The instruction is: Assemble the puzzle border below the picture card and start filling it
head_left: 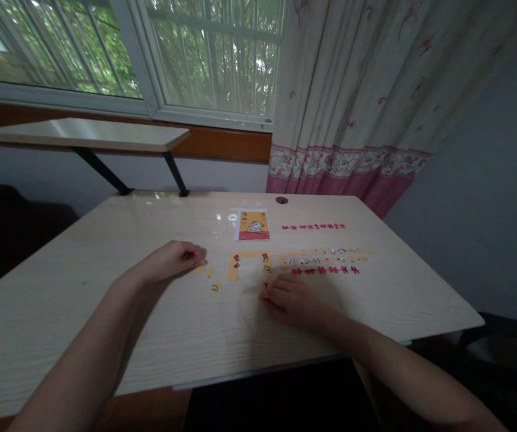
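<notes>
A partly joined jigsaw puzzle (251,255) lies on the desk, its yellow top and side strips printed with small red and dark drawings. Just below its right strip, my right hand (289,297) has its fingers closed on a yellow-and-red puzzle piece (266,285), partly covered by the fingertips. To the left of the puzzle, my left hand (181,257) rests with curled fingers beside loose yellow pieces (209,273); whatever is in those fingers is hidden. Another loose yellow piece (215,287) with a dark curved mark lies closer to me.
Behind the puzzle lies a reference picture (253,225) of a white animal. Rows of red pieces (313,227) and yellow-and-white pieces (325,260) are spread at the right. A raised shelf (87,133) stands at the back left of the desk (150,336).
</notes>
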Action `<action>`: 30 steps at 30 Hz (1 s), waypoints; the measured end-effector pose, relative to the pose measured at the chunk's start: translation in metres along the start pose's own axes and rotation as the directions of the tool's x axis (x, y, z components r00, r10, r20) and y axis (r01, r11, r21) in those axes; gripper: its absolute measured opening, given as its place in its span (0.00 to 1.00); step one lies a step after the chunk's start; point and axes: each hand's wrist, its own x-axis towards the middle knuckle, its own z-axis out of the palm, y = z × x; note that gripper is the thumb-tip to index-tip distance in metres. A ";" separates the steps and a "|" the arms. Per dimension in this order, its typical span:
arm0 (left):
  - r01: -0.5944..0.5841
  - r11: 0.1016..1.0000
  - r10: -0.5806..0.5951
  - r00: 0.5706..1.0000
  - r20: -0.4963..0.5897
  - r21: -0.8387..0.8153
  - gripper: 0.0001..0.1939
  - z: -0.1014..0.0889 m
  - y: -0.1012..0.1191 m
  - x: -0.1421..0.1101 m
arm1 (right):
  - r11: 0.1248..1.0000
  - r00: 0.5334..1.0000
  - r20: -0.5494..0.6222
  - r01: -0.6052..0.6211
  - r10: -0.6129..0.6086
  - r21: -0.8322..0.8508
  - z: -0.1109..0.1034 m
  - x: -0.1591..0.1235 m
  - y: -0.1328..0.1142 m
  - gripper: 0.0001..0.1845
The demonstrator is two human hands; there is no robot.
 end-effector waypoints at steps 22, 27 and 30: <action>-0.060 0.889 0.206 0.937 -0.280 0.454 0.21 0.067 0.069 -0.037 | 0.989 0.998 0.037 -0.043 0.049 -0.143 0.016 0.001 -0.014 0.06; -0.084 0.870 0.230 0.941 -0.249 0.487 0.20 0.071 0.064 -0.035 | 0.986 0.997 0.030 -0.069 0.074 -0.154 0.014 -0.002 -0.016 0.06; -0.097 0.856 0.248 0.938 -0.241 0.507 0.20 0.072 0.063 -0.036 | 0.981 0.995 0.018 -0.094 0.098 -0.169 0.014 -0.003 -0.016 0.06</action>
